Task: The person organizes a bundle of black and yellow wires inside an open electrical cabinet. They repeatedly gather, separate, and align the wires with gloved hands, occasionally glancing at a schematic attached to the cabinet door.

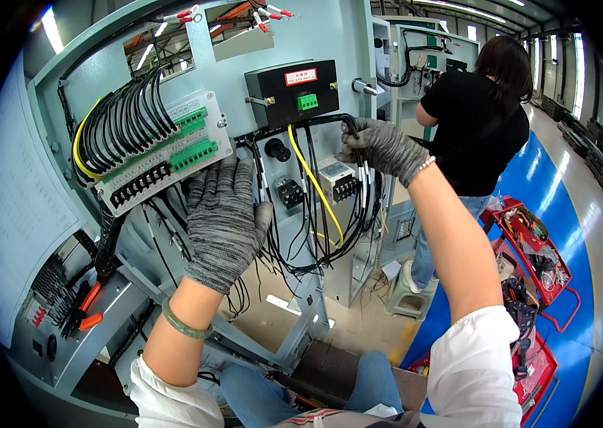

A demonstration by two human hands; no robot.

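My right hand (387, 148), in a grey knit glove, is closed round a black wire bundle (289, 128) that runs across the panel below a black box (293, 89) with a green connector. My left hand (224, 214), gloved alike, has its fingers stretched up along the lower edge of a terminal module (166, 151); the fingertips partly go behind it. This module carries green and black terminal rows, with many black wires (120, 128) looping into its far side. Loose black wires and a yellow wire (319, 187) hang between my hands.
A small white terminal block (337, 178) and a black round knob (277, 149) sit on the panel. Orange-handled pliers (90, 307) lie at lower left. On the right, a person in black (476, 128) works at another cabinet, beside a stool (410, 296) and red tool carts (529, 250).
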